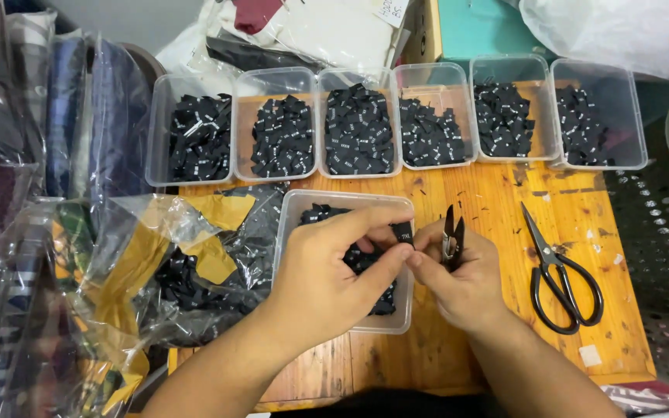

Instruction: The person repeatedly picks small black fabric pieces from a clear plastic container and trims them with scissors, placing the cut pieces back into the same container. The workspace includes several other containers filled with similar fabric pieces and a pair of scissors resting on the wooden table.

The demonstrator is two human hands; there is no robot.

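Wooden table, six label tubs behind; left hand pinches black label; right hand grips thread snips.

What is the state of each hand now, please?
Left hand: closed, pinching a small black label.
Right hand: closed, holding small black snips.

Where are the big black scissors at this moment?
In the head view, the black scissors lie flat on the wooden table, to the right of the right hand and not touching it, in front of the row of clear tubs.
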